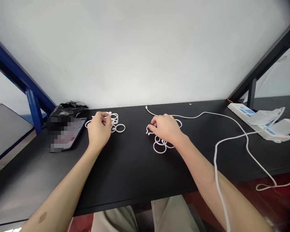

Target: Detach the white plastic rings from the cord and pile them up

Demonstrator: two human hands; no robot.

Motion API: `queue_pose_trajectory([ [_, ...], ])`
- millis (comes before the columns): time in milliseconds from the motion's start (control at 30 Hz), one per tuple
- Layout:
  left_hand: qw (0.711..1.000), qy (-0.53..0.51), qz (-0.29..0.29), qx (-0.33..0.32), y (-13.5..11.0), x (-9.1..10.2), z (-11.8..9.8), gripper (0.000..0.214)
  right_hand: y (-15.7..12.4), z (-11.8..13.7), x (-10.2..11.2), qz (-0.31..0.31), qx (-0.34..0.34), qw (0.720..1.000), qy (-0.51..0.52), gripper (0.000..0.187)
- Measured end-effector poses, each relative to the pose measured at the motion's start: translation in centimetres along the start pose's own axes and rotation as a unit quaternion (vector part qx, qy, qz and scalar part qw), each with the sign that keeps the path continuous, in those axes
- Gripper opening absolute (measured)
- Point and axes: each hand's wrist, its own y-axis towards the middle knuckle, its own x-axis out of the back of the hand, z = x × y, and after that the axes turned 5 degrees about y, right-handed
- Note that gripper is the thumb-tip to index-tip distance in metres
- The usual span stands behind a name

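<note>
Two loose piles of thin white rings with small knobbed ends, like shower curtain rings, lie on the black table (135,167). Over the left pile of rings (120,128) is my left hand (99,129), its thumb and index finger pinched around a white ring whose knobbed end shows at the fingertips. My right hand (165,127) reaches palm-down over the right pile of rings (159,147), fingers bent, with a small gap between thumb and index finger. It covers part of that pile, and its other fingertips are hidden.
A phone (74,133), partly blurred out, lies left beside a crumpled black plastic bag (69,109). One white cable (204,112) crosses the table's right side and passes over my right forearm. A white power strip (256,120) with plugged-in adapters stands at right. Behind is a white wall (145,54).
</note>
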Motion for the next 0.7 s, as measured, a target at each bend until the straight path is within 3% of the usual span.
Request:
queue_pose_trajectory([
  [167,0.998,0.06,-0.021,-0.02,0.9,-0.7,1.6,0.027,-0.3,0.2,-0.6,0.028,0.005,1.0,-0.006,0.01],
  [233,0.997,0.067,-0.022,-0.016,0.9,-0.8,1.8,0.03,-0.2,0.5,-0.7,0.021,0.005,1.0,-0.008,0.014],
  [400,0.995,0.064,-0.028,-0.067,-0.2,0.1,0.4,0.025,-0.2,1.3,-0.9,-0.01,-0.006,0.999,0.037,0.018],
  [533,0.988,-0.011,0.083,-0.128,-2.5,0.7,-2.2,0.023,-0.5,2.3,-1.2,-0.054,-0.055,0.987,0.143,0.017],
  [700,0.963,-0.122,0.225,-0.089,-4.5,0.5,-4.2,0.031,-1.2,3.7,-1.5,-0.094,-0.074,0.963,0.24,0.019],
])
